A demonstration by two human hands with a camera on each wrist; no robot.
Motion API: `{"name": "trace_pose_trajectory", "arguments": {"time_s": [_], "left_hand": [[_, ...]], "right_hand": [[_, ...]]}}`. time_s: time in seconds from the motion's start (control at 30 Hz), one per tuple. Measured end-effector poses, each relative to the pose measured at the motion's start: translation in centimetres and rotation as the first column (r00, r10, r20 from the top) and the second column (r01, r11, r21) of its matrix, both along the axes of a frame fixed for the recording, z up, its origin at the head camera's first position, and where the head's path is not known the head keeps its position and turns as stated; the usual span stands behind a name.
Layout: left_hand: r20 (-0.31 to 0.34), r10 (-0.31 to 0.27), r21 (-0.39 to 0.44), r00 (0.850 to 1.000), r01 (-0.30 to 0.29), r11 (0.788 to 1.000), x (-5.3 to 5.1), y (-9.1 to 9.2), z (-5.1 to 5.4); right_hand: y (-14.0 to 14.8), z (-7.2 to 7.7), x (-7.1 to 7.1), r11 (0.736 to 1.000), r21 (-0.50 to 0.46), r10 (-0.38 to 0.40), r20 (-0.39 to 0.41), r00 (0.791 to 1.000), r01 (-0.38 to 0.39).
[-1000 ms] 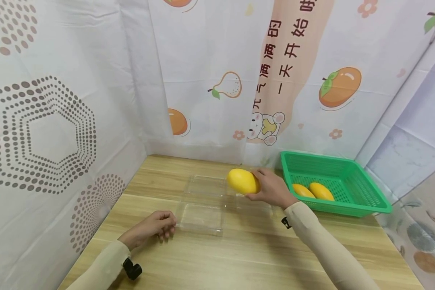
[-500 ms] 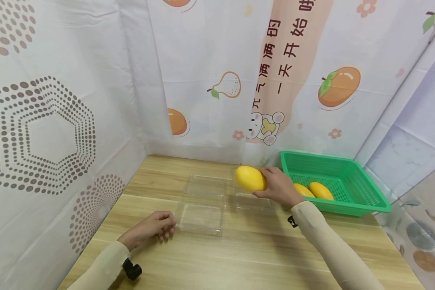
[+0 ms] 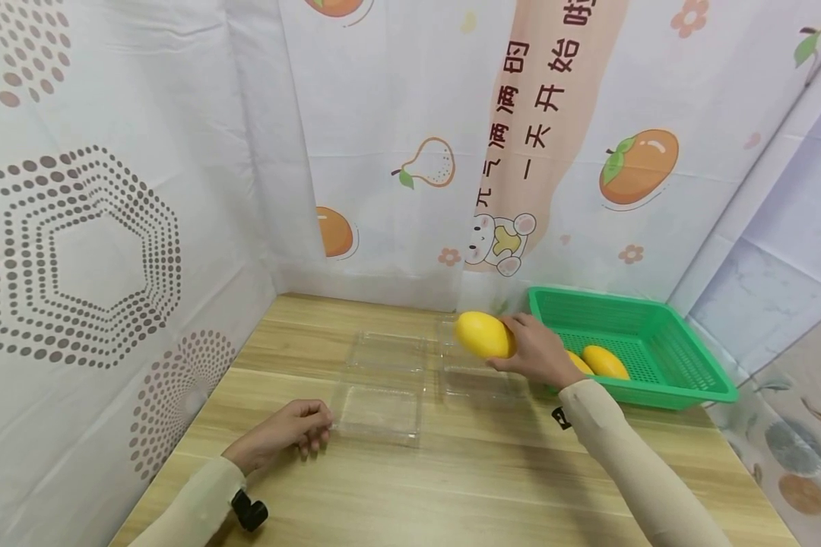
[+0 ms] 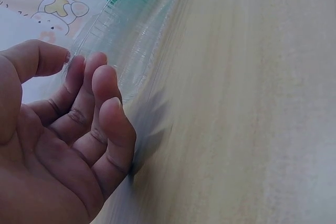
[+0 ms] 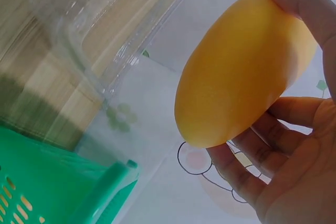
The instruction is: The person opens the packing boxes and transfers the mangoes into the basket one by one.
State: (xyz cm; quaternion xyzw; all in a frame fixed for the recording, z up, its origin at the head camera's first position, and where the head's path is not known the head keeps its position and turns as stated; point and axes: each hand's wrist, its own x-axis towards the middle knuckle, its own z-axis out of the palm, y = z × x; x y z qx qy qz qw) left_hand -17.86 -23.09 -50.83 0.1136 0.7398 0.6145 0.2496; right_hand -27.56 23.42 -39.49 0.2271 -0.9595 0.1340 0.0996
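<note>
My right hand [image 3: 537,351] grips a yellow mango [image 3: 484,335] and holds it above the clear plastic box [image 3: 479,381] on the right. In the right wrist view the thumb lies on one side of the mango [image 5: 236,72], with the fingers under the other. My left hand [image 3: 283,431] rests on the table, fingers loosely curled, beside the left edge of another clear plastic box [image 3: 379,410]. Its thumb and fingertips are close to the rim in the left wrist view; whether they touch it, I cannot tell. Two more mangoes [image 3: 605,362] lie in the green basket [image 3: 657,395].
The wooden table [image 3: 410,494] meets a patterned curtain [image 3: 383,251] at the back. Cloth hangs on both sides. The green basket stands at the back right, close beside my right hand. A black strap and camera [image 3: 249,509] sit at my left wrist.
My right hand has moved to the right with the mango, from the gap between the boxes to above the right box. The left hand has stayed in place.
</note>
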Motion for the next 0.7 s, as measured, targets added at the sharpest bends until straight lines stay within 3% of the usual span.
{"name": "trace_pose_trajectory", "arguments": {"time_s": [0.5, 0.7], "left_hand": [[0.001, 0.002, 0.002, 1.0, -0.002, 1.0, 0.2, 0.1, 0.3], [-0.005, 0.01, 0.007, 1.0, -0.01, 1.0, 0.3, 0.2, 0.3]], "right_hand": [[2.3, 0.6, 0.0, 0.998, -0.007, -0.07, 0.021, 0.997, 0.07], [3.1, 0.5, 0.1, 0.997, -0.003, -0.071, -0.007, 0.997, 0.071]]}}
